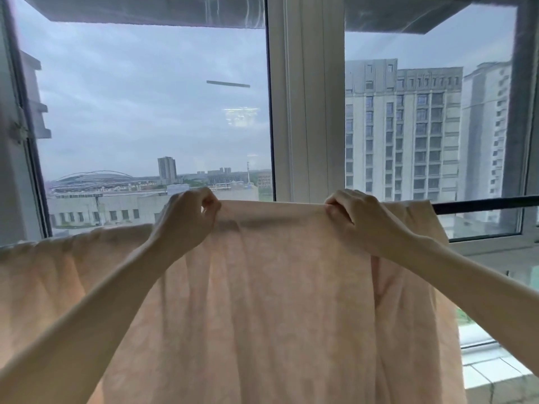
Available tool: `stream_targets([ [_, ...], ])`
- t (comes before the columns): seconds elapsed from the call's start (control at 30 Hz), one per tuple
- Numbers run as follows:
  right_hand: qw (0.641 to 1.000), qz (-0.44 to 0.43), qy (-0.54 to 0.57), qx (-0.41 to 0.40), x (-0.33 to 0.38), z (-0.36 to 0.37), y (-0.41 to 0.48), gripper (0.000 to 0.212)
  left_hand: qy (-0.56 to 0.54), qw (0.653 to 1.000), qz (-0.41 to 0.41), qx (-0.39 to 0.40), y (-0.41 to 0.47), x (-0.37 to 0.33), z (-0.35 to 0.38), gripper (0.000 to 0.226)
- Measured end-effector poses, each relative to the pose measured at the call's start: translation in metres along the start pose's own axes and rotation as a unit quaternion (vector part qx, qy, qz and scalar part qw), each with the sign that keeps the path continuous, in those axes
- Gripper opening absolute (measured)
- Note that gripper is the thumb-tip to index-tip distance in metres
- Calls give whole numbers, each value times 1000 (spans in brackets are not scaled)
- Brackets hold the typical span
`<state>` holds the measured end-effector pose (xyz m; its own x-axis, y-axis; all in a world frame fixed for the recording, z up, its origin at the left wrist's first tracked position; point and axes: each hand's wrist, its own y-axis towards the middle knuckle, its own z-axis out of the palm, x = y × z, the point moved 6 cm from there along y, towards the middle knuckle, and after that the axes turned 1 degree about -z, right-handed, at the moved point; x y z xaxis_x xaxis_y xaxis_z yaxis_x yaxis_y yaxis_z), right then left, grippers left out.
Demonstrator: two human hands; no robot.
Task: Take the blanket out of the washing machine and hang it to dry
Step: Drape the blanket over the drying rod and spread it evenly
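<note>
We see the peach blanket draped over the dark rod before the window, hanging down. Our left grip and right grip each pinch its top fold, apparently right along the rod.

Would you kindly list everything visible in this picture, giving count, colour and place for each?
blanket: one, pale peach, hanging across the lower frame, top edge held up at the rail's height
rail: one, dark, horizontal before the window, bare at right, passing behind the blanket
window post: one, white, upright at centre between two panes
tower blocks: several, grey-beige, outside at right
domed building: one, grey, far off outside, lower left
left hand: one, grips the blanket's top edge left of centre
right hand: one, grips the top edge right of centre
</note>
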<state>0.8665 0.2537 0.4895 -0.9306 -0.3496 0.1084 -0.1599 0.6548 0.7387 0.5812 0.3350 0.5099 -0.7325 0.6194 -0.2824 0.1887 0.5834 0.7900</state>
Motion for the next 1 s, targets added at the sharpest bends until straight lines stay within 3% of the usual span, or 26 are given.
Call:
stream_targets([
  [0.1,1000,-17,-15,-3,7,1,4,16,22,1000,4,20,-1,-8,3,14],
  [0.23,998,-28,-47,-31,14,-6,10,10,-22,994,81,67,-4,-46,21,11],
  [0.37,996,-17,-66,-53,22,-14,20,11,-66,983,128,113,-7,-88,43,26],
  [0.43,995,-32,-61,-73,33,-16,24,10,-76,983,134,102,-5,-102,48,24],
  [0.53,994,-62,-49,-76,46,-13,28,13,-86,988,117,49,1,-105,45,2],
  [0.7,999,-20,28,-41,28,-13,30,14,-72,995,65,8,1,-72,31,7],
  [0.87,999,22,22,31,6,-2,21,17,-44,999,26,-6,-3,-41,12,18],
  [1.0,998,35,40,34,3,2,15,15,-28,999,3,-21,-7,-28,4,20],
])
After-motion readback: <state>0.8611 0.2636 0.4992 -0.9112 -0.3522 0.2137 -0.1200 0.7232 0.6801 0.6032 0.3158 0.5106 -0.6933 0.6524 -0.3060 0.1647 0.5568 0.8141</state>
